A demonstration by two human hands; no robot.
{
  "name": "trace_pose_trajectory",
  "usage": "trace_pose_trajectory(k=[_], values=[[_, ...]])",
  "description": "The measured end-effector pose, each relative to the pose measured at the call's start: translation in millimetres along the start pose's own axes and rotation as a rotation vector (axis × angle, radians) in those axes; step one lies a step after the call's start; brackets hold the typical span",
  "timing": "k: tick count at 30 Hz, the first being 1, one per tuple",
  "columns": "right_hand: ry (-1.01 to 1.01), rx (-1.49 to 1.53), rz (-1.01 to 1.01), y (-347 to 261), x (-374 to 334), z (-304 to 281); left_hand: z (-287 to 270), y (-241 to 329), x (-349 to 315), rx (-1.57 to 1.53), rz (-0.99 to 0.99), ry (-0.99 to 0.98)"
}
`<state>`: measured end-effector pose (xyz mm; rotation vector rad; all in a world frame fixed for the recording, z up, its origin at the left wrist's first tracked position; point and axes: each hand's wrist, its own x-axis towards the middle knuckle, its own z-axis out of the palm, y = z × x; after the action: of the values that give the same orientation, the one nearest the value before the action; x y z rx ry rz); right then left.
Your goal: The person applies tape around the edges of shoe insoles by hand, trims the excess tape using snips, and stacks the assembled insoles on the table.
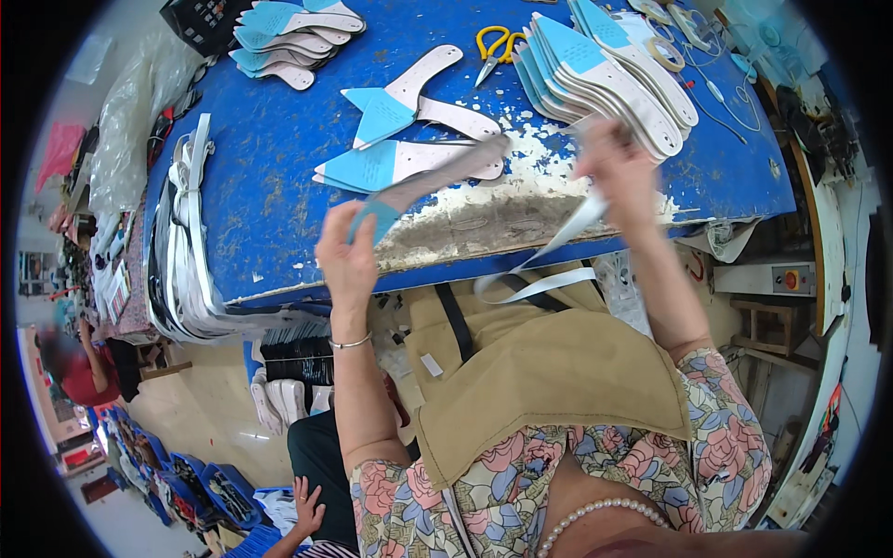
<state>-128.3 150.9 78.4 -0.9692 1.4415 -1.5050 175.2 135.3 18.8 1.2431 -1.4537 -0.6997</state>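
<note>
My left hand [348,249] is closed on the blue end of a shoe insole board [435,182], raised over the table's near edge. Its grey-brown side faces up, and its narrow end points right. My right hand [621,177] is smeared by motion, its fingers drawn together around a white strip [575,228] that loops down over my tan apron [549,372]. Beyond my left hand lie several loose insole boards [409,93], pale with light-blue pointed ends. Just past my right hand is a large overlapping stack of insole boards [595,79].
Yellow-handled scissors [493,54] lie on the worn blue table [279,139]. More insole boards [288,39] sit at the far left, and white strips [191,209] hang over the left edge. A tape roll [664,54] and cables are far right. Another person's hand [308,510] rests lower left.
</note>
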Motion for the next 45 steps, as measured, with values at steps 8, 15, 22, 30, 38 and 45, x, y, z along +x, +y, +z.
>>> trace_pose_trajectory(k=[8,15,22,30,38,45], values=[[-0.445,0.242,-0.424,-110.4,-1.8,-33.9,28.0,5.7,-3.1,0.350,0.091,-0.355],[-0.718,-0.292,0.156,-1.9,-13.2,77.7,15.6,1.1,-7.8,0.320,0.091,-0.369],[-0.818,-0.405,0.145,40.6,-1.6,123.9,-1.2,-6.0,0.6,0.297,-0.023,-0.419],[-0.835,-0.566,0.040,55.5,2.8,140.5,-5.2,-13.8,3.3,0.232,-0.037,-0.392],[-0.825,-0.569,0.045,65.0,9.6,146.3,9.6,-31.0,-0.2,0.303,0.071,-0.295],[-0.971,-0.502,0.244,55.9,49.2,132.9,17.7,-52.7,3.7,0.316,0.470,-0.213]])
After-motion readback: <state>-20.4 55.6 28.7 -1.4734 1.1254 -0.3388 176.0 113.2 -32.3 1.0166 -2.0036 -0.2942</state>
